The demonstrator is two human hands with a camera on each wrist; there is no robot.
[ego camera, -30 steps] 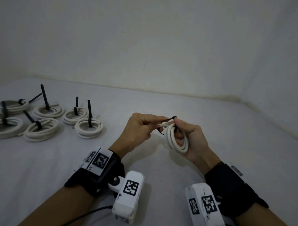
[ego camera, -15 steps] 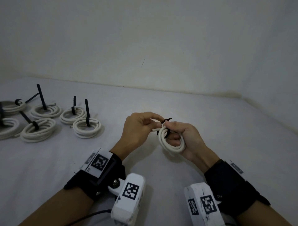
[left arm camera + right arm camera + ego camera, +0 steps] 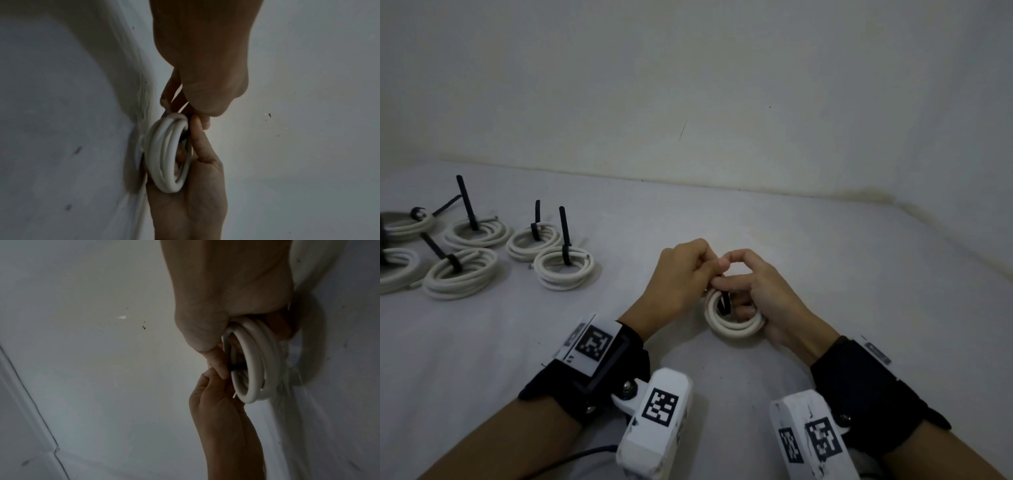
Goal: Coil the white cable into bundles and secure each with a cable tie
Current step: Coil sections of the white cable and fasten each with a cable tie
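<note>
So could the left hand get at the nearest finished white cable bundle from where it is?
Probably yes, once freed: bare white tabletop lies between the left hand and the nearest tied white cable bundle, but that hand now pinches the black cable tie on the white cable coil.

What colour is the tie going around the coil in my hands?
Black. The cable tie shows best in the head view, looped over the white coil.

Seven cable coils (image 3: 734, 323), seven ties (image 3: 723, 303)
</note>
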